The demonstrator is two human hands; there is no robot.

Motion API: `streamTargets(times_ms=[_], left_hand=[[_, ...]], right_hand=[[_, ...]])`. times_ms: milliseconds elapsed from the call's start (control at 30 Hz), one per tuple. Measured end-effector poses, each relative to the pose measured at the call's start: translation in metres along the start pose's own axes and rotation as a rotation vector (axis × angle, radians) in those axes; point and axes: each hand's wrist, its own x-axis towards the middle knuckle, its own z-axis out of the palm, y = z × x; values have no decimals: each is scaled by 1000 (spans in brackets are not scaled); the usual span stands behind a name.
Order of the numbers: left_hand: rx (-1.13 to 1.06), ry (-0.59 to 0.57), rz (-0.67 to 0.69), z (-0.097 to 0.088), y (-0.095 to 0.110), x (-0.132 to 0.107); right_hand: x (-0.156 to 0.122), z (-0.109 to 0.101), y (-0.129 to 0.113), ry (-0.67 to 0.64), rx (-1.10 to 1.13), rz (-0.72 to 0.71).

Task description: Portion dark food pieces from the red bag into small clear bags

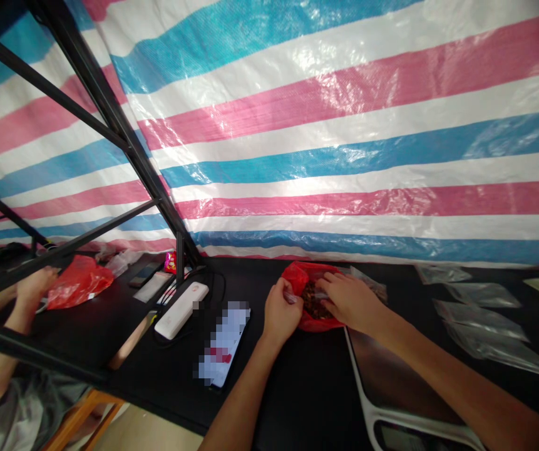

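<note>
A red plastic bag (327,324) stands with its mouth open on the black table, holding small dark brown dried pieces (313,304). My left hand (282,313) is closed on the bag's left rim. From the right, my right hand (349,299) reaches into the mouth, its thumb and fingers apart over the pieces; some fingertips are hidden. Just behind that hand lies a clear plastic bag (376,288). Below my right forearm is a flat scale (372,369) with a metal plate and a display at its near edge.
Several clear plastic bags (485,319) lie to the right. On the left are a lit phone (225,344), a white power strip (182,310) with black cables, and a black metal frame (128,141). Beyond it, a co-worker's hand (37,285) is beside another red bag (81,282). Striped sheeting (344,138) hangs behind.
</note>
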Motion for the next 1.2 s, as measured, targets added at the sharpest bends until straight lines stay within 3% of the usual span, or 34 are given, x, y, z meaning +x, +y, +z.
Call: streamTargets(times_ms=[233,633,967,1100,1200], left_hand=[[-377,-86,59,1,2,4],[-553,-10,-111,4,4,5],[-341,38,34,11,-2,3],[-161,173,129,6,-6,0],[-56,294,125,1,-6,0]], right_hand=[[0,0,-1,-33,47,37],[6,24,7,12,368,9],[9,26,7,-12,759,-30],[11,18,14,-36,940,7],[9,4,22,-44,1017,12]])
